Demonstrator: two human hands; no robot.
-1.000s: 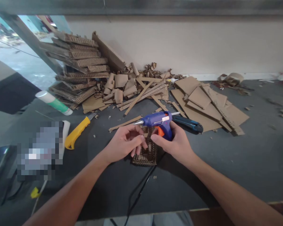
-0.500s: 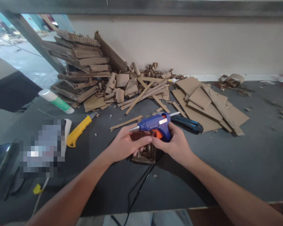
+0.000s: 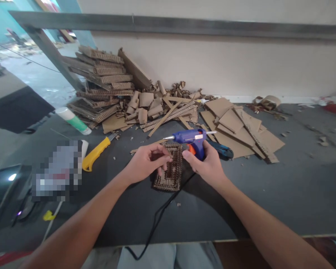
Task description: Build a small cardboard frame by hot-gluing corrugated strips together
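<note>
My right hand (image 3: 208, 164) is wrapped round the handle of a blue glue gun (image 3: 186, 136) with an orange trigger, its metal nozzle pointing left. A glue stick pokes out of the gun's back end. Below the gun, a small rectangular piece built of corrugated cardboard strips (image 3: 172, 183) lies on the dark table. My left hand (image 3: 148, 162) is over the left side of that piece, thumb and fingers curled together; whatever they pinch is too small to name. A black cord runs from below my right hand toward the table's front edge.
Behind are stacked corrugated panels (image 3: 112, 78), curled scraps (image 3: 145, 99), strips and flat cardboard sheets (image 3: 226, 116). A yellow cutter (image 3: 96, 154) and a white-green tube (image 3: 72, 120) lie left, a blue cutter (image 3: 221, 149) right of the gun. A metal rail (image 3: 168, 28) crosses behind.
My hands have moved apart; the glue gun has shifted slightly right and up, away from my left hand. More of the small cardboard piece shows. The camera view has tilted up.
</note>
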